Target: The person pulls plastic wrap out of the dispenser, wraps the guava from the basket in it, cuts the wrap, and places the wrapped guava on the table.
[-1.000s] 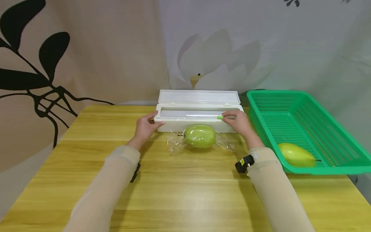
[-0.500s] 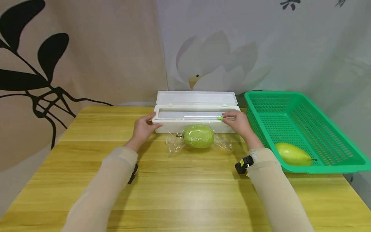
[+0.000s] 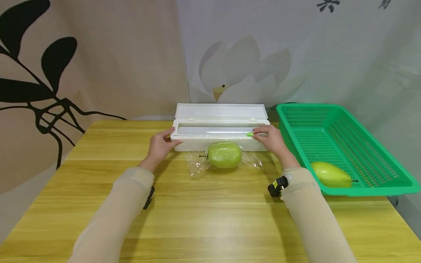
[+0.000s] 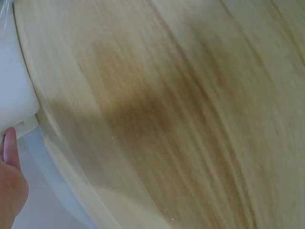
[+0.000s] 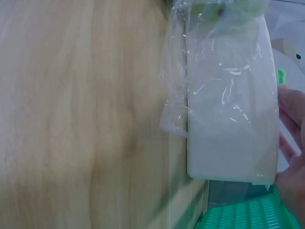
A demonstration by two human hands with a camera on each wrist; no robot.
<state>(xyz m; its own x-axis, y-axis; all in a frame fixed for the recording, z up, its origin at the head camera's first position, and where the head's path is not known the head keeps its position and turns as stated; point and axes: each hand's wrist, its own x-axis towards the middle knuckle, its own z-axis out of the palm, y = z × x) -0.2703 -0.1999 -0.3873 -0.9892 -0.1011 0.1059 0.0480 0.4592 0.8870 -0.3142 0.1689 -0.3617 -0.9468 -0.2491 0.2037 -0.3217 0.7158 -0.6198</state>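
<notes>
A long white cling film dispenser [image 3: 220, 145] stands near the far side of the table with its lid [image 3: 222, 111] raised. My left hand [image 3: 159, 147] grips its left end, thumb on the front face. With thumb and fingertips, my right hand [image 3: 270, 140] pinches the small green slide cutter [image 3: 250, 134] near the right end of the front rim. Clear film [image 3: 198, 163] comes over the front and wraps a green pear-shaped fruit [image 3: 224, 155] lying against the box. In the right wrist view the film [image 5: 228, 90] drapes wrinkled over the white front face.
To the right stands a green plastic basket [image 3: 378, 190] with one yellow-green fruit [image 3: 331, 175] inside. It sits close to my right forearm. A printed cloth backdrop [image 3: 131, 65] hangs right behind the wooden table [image 3: 210, 219].
The view has shifted slightly. My right hand and the slide cutter have edged a little to the right along the dispenser's rim. My left hand keeps its grip on the left end.
</notes>
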